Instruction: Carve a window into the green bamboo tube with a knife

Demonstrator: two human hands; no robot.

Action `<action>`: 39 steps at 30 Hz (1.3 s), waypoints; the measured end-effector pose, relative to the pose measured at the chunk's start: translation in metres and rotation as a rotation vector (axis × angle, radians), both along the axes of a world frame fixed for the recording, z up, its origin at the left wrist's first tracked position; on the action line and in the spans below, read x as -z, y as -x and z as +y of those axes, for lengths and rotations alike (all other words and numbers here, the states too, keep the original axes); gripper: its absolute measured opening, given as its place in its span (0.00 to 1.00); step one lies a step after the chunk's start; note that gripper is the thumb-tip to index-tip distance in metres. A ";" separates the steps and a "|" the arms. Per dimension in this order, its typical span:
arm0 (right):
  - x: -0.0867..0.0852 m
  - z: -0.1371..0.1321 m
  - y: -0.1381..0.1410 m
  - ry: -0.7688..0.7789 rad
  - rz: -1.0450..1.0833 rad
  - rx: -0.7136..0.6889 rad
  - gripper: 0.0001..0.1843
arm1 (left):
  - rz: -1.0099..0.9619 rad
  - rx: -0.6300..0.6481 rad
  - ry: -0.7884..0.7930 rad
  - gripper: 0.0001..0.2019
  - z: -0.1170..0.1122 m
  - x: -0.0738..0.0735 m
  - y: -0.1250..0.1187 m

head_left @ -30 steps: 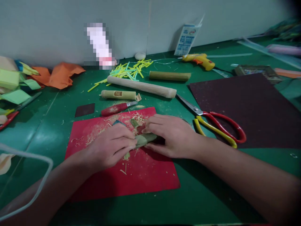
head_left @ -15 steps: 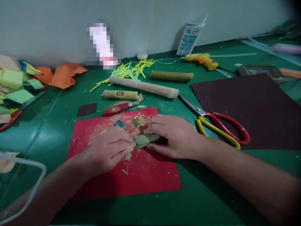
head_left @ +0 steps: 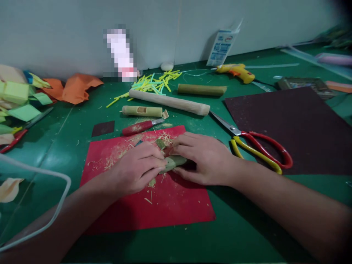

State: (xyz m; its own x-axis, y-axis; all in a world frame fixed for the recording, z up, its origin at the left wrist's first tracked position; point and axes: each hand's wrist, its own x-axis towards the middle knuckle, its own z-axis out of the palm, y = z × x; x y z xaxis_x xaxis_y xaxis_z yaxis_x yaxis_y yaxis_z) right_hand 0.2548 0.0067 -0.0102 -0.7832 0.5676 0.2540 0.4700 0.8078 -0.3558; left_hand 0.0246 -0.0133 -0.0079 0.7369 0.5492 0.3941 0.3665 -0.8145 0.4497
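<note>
A short greenish bamboo piece [head_left: 173, 162] lies between my hands, low over a red sheet [head_left: 176, 209] strewn with shavings and dust. My right hand [head_left: 202, 157] is closed around its right end, which the palm hides. Pinched fingers of my left hand [head_left: 143, 167] press against the left part of the piece; whatever lies under those fingertips is hidden. Just beyond the hands is a small olive-green chip [head_left: 160, 143]. A dark blue scrap [head_left: 139, 143] shows partly behind my left hand. Past the sheet's far edge rests a red-handled knife [head_left: 140, 127].
Behind the knife lie a notched bamboo tube [head_left: 154, 111], a long pale stick [head_left: 170, 102] and another bamboo tube [head_left: 202, 90]. Scissors [head_left: 255, 146] rest at right on a dark sheet [head_left: 297, 128]. Farther back is a yellow glue gun [head_left: 236, 71]. A white cable [head_left: 64, 194] crosses at left.
My left hand has slid right along the bamboo piece, covering more of its left end and part of the blue scrap. My right hand stays nearly in place.
</note>
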 end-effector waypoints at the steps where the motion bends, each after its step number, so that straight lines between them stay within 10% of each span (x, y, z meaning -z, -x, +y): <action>1: 0.000 0.000 0.000 -0.011 -0.009 -0.005 0.15 | 0.005 -0.006 0.003 0.06 0.000 0.000 0.001; 39: 0.003 0.006 0.004 0.022 0.097 -0.084 0.10 | -0.035 0.022 0.110 0.05 -0.001 -0.001 0.006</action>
State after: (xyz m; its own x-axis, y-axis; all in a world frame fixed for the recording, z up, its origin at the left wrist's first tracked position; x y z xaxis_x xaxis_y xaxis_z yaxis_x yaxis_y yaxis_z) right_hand 0.2503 0.0129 -0.0128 -0.8004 0.5075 0.3192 0.3638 0.8343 -0.4143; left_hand 0.0191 -0.0144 -0.0069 0.7359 0.5747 0.3582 0.3318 -0.7671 0.5491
